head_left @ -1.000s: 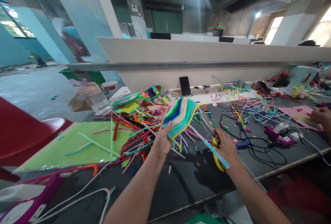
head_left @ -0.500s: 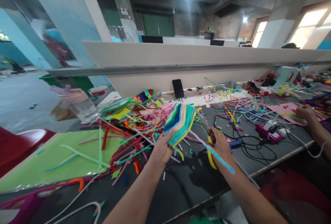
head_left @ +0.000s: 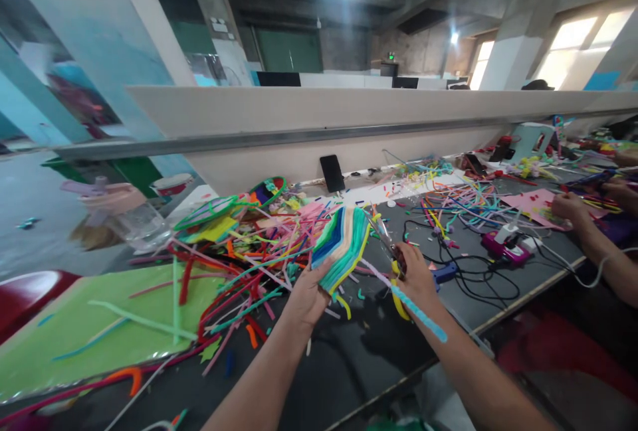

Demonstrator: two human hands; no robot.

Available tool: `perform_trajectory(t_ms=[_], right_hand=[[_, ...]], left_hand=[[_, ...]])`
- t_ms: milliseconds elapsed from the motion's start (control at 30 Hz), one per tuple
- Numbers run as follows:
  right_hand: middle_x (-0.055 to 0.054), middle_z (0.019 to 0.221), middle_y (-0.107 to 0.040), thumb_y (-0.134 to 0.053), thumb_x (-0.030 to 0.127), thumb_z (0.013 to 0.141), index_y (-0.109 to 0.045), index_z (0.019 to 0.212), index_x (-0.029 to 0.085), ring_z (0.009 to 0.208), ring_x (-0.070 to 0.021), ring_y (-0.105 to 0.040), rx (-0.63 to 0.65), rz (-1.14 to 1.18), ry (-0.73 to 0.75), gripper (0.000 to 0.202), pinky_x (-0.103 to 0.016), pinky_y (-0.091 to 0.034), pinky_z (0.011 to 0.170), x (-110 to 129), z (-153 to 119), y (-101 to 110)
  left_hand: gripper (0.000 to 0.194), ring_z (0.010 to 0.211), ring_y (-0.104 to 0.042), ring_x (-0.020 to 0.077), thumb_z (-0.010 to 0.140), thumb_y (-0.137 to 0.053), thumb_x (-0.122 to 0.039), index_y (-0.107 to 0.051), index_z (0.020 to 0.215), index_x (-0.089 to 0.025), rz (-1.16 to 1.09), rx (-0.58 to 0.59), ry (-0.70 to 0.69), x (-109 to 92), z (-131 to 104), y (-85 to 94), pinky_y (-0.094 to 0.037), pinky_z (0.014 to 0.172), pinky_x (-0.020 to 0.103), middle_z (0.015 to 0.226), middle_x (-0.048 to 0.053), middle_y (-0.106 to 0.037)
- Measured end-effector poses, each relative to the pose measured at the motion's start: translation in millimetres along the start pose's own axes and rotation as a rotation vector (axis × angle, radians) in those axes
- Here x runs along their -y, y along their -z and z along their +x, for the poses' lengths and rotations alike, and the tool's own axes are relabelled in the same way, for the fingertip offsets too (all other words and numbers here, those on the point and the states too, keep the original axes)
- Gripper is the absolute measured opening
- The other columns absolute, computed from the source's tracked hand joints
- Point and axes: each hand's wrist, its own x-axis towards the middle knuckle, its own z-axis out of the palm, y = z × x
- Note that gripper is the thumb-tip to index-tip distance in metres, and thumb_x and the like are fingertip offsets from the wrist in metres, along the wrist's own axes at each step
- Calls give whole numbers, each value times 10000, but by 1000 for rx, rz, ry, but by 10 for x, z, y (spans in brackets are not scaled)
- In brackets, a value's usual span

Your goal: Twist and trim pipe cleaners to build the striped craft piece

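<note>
My left hand grips a wavy striped panel of blue, cream, teal and green pipe cleaners with a yellow edge. Close to its right side, my right hand is closed on yellow-handled scissors, whose blades point up and left toward the panel's upper right corner. A lilac and light-blue pipe cleaner runs past the scissors and over my right wrist. Whether the blades touch the panel is too small to tell.
Piled pipe cleaners lie left of the panel, beside a green sheet. A phone leans at the back. Cables and a magenta power strip are to the right, near another person's hand. A jug stands far left.
The whole view has shifted, so the table items appear farther left. My hands still hold the panel and the scissors. At the far right, more of another person's hands shows.
</note>
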Motion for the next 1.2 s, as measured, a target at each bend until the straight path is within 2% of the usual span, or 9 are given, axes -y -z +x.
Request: perform_trajectory(t_ms=[267,433,833,1200], right_hand=[[-70,1038,-557,-539,144,637,-534,1117,225,902,-226,-561,12,-1,-9,487,-366,-498,770,-23,-14,-24],[-64,1010,-568,-540,157,637,-566,1030,226,890,-218,-563,-21,25,-4,401,-348,-489,775,-37,-18,-58],[-54,982,-593,-530,146,622,-570,1037,240,892,-214,-576,-107,-8,9,428,-332,-488,777,-53,-19,-112],[-43,975,-586,-530,139,650,-547,1085,243,898,-203,-579,-117,24,46,447,-320,-486,794,-108,-24,-162]], left_hand=[[395,845,-701,243,692,-739,-138,-656,1076,-94,-21,57,-11,30,38,61,-585,767,322,963,116,-728],[419,828,-703,236,683,-744,-123,-644,1089,-94,-11,32,-6,32,27,45,-588,754,324,968,118,-727],[468,875,-696,246,668,-756,-126,-633,1119,-109,-24,35,-19,35,32,30,-578,811,343,979,104,-727],[362,836,-703,235,699,-724,-123,-659,1054,-99,-19,26,-3,31,18,9,-586,777,328,941,102,-734]])
